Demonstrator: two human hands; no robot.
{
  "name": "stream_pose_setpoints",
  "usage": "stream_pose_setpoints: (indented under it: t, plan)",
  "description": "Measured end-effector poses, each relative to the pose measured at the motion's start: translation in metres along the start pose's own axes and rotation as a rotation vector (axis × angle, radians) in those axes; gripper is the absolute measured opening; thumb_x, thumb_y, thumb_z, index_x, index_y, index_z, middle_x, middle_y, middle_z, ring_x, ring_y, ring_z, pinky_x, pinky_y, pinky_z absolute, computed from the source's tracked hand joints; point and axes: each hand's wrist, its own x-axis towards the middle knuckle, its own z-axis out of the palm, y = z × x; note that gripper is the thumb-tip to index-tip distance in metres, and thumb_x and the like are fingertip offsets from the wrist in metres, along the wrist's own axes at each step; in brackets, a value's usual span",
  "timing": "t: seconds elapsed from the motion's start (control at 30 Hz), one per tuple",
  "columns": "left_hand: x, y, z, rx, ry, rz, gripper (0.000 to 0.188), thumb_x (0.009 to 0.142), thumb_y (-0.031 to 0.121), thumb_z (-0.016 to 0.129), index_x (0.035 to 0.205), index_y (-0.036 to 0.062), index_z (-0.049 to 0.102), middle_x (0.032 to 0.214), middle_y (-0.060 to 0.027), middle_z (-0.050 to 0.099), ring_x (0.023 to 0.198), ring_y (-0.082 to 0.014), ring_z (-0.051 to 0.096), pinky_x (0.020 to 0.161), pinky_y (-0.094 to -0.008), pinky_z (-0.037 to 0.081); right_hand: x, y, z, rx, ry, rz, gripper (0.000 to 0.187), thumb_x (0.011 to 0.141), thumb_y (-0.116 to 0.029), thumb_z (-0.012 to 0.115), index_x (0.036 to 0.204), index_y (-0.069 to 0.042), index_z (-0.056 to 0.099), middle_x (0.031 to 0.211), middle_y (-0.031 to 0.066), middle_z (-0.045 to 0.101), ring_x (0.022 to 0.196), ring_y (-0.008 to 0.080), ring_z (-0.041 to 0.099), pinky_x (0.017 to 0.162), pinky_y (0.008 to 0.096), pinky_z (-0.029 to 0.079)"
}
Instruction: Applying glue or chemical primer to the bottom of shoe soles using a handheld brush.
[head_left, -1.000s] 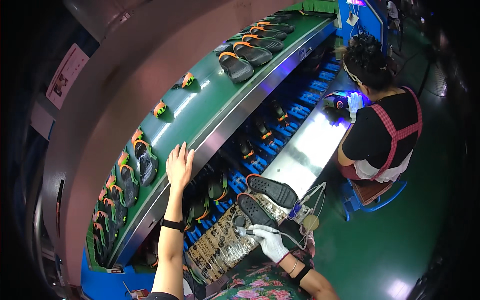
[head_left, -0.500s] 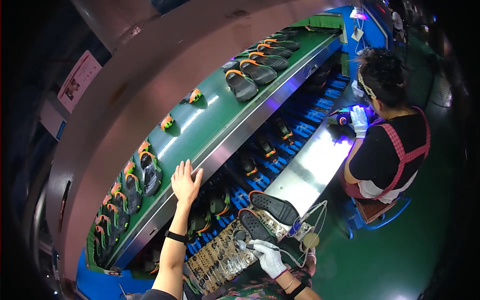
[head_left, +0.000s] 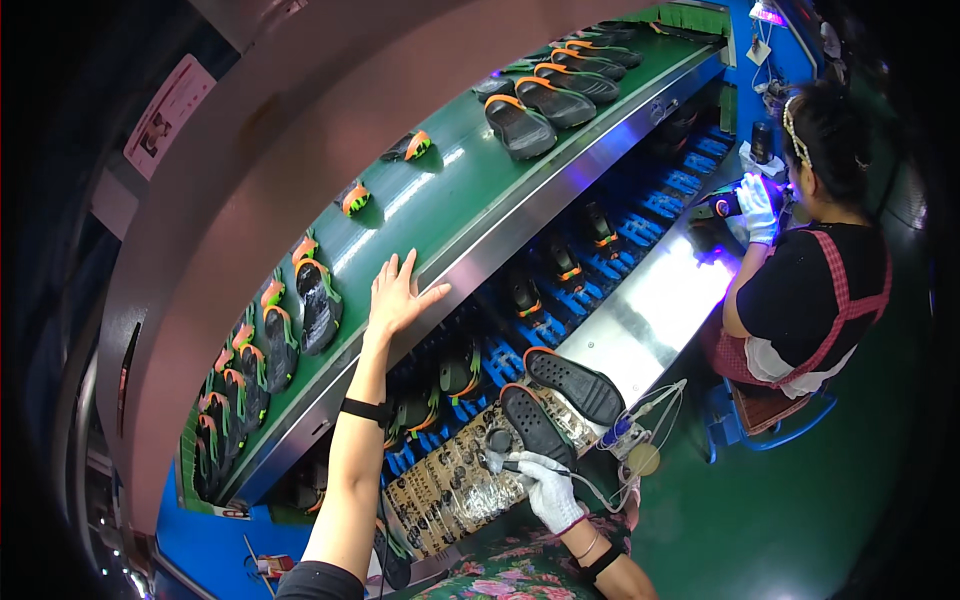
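Observation:
My bare left hand [head_left: 402, 297] reaches out with its fingers spread, over the metal edge of the green conveyor belt [head_left: 400, 225]. It holds nothing. My gloved right hand [head_left: 550, 495] is closed round a slim brush-like tool [head_left: 512, 466] with a dark handle and a pale head. A thin hose [head_left: 600, 497] trails from behind that hand. Just beyond the glove lies a perforated black shoe sole [head_left: 535, 425], and a larger black sole [head_left: 575, 387] with an orange rim rests farther off. A small round dark piece [head_left: 498, 440] sits near the tool's head.
Black sandal parts with orange and green straps stand on the belt, both near left [head_left: 282, 350] and far right [head_left: 520, 127]. Below it, blue racks [head_left: 665, 205] carry more. A co-worker [head_left: 815, 270] sits right, beside the metal bench [head_left: 645, 330]. A stained board [head_left: 450, 500] lies before me.
The view has shifted, so most things appear farther right. My left hand's fingers have spread wider above the belt. The co-worker has leaned and raised the gloved hand and the piece in it.

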Motion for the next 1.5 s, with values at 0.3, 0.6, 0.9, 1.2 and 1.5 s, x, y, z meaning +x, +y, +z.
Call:
stream_pose_setpoints:
  t: [0.3, 0.6, 0.9, 1.2, 1.5]
  plan:
    - [-0.006, -0.002, 0.000, -0.076, 0.062, -0.006, 0.096, 0.089, 0.077, 0.058, 0.158, 0.0121, 0.044, 0.161, -0.0347, 0.033, 0.152, -0.0464, 0.030, 0.124, -0.0545, 0.022, 0.003, 0.008, -0.006, -0.001, 0.014, -0.099, 0.016, 0.091, 0.009, 0.064, 0.103, 0.004, 0.073, 0.111, 0.0190, 0.075, 0.083, 0.0186, 0.072, 0.072, 0.0247, 0.060]
    - [-0.013, 0.004, -0.001, -0.129, 0.087, -0.017, 0.090, 0.090, 0.076, 0.056, 0.156, 0.0161, 0.048, 0.159, -0.0338, 0.035, 0.152, -0.0453, 0.029, 0.123, -0.0563, 0.020, 0.011, 0.012, -0.010, -0.055, 0.003, -0.209, 0.017, 0.091, 0.008, 0.063, 0.104, 0.005, 0.073, 0.111, 0.0200, 0.075, 0.091, 0.0234, 0.073, 0.075, 0.0276, 0.061]
    - [-0.023, 0.009, -0.003, -0.147, 0.117, 0.000, 0.088, 0.091, 0.073, 0.057, 0.156, 0.0134, 0.048, 0.158, -0.0348, 0.036, 0.151, -0.0449, 0.031, 0.123, -0.0552, 0.020, 0.013, 0.019, -0.013, 0.054, -0.019, -0.122, 0.018, 0.091, 0.009, 0.063, 0.104, 0.003, 0.074, 0.108, 0.0187, 0.076, 0.087, 0.0202, 0.073, 0.072, 0.0254, 0.061]
    - [-0.018, 0.004, 0.001, -0.143, 0.149, 0.003, 0.088, 0.091, 0.075, 0.058, 0.154, 0.0143, 0.052, 0.156, -0.0350, 0.041, 0.149, -0.0454, 0.035, 0.122, -0.0571, 0.022, 0.008, 0.020, -0.010, 0.017, 0.003, -0.164, 0.018, 0.091, 0.010, 0.062, 0.104, 0.005, 0.073, 0.110, 0.0201, 0.075, 0.079, 0.0178, 0.072, 0.073, 0.0250, 0.060]
    - [-0.015, 0.000, 0.006, -0.176, 0.195, -0.006, 0.085, 0.091, 0.073, 0.059, 0.151, 0.0135, 0.055, 0.153, -0.0364, 0.043, 0.148, -0.0461, 0.037, 0.121, -0.0540, 0.027, 0.006, 0.018, -0.013, 0.029, -0.002, -0.129, 0.019, 0.090, 0.010, 0.065, 0.106, 0.004, 0.074, 0.111, 0.0180, 0.076, 0.090, 0.0207, 0.074, 0.075, 0.0258, 0.061]
